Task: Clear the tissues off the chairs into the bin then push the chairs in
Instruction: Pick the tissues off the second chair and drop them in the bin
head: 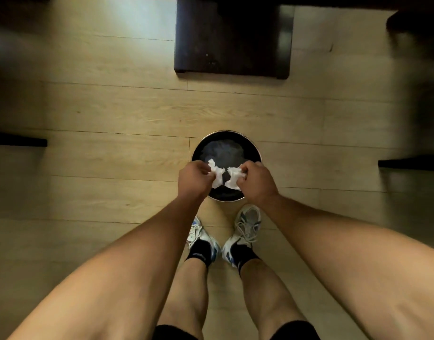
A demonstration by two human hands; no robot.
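The floor (112, 114) is light wood planks. A person stands on it and looks straight down. The left hand (194, 179) is squeezed around a crumpled white tissue (217, 176). The right hand (256, 180) is squeezed around another white tissue (232, 177). The two hands are close together, and the tissues almost touch. Both are held right over the round bin (226, 153), which is dark inside with a shiny rim. The bin sits just in front of two white sneakers (245, 229). Farther ahead is a dark square chair seat (233, 38). More dark furniture edges show at the far left (18, 141) and right (411, 164).
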